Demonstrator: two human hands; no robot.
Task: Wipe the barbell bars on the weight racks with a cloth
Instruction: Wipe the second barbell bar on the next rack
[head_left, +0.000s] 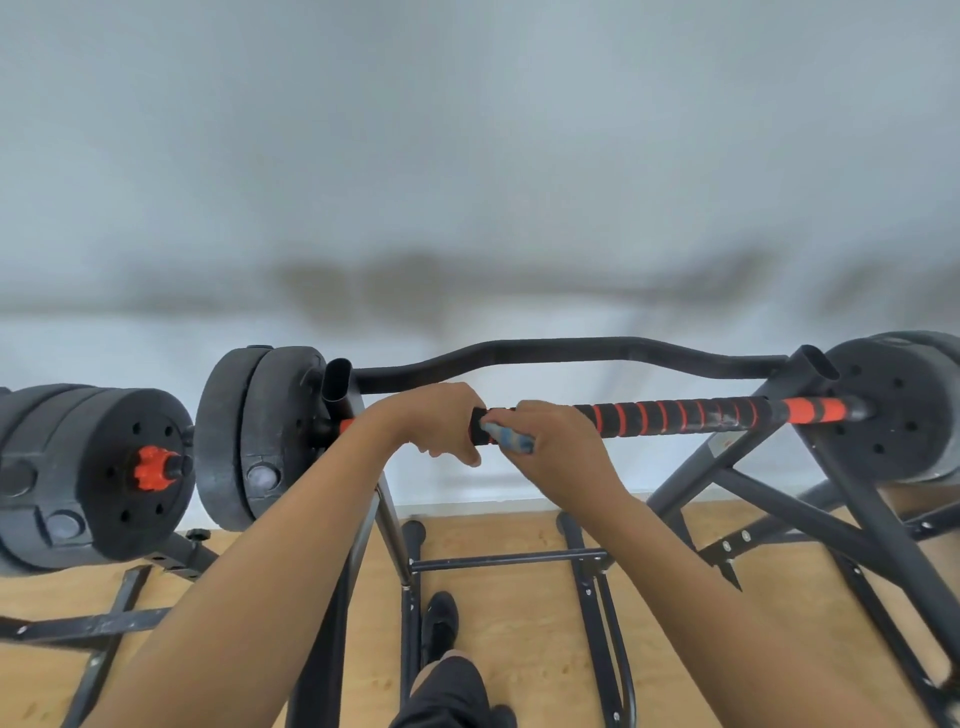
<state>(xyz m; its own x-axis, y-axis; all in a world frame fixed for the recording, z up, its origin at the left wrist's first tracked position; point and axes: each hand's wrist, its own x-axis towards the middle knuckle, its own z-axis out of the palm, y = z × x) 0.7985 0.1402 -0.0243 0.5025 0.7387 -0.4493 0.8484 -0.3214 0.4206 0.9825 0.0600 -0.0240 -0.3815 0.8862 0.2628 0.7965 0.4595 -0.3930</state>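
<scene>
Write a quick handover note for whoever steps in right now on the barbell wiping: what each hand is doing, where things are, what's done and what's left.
Left hand: grips the striped bar, steadying it.
Right hand: pinches the blue cloth against the bar, right beside the left hand.
The bar lies on the rack, with plates at both ends.
Done: cannot tell which stretch is already wiped.
Left, probably: the bar from the cloth out to the right plate, the curved black bar behind, and the second barbell at far left.
</scene>
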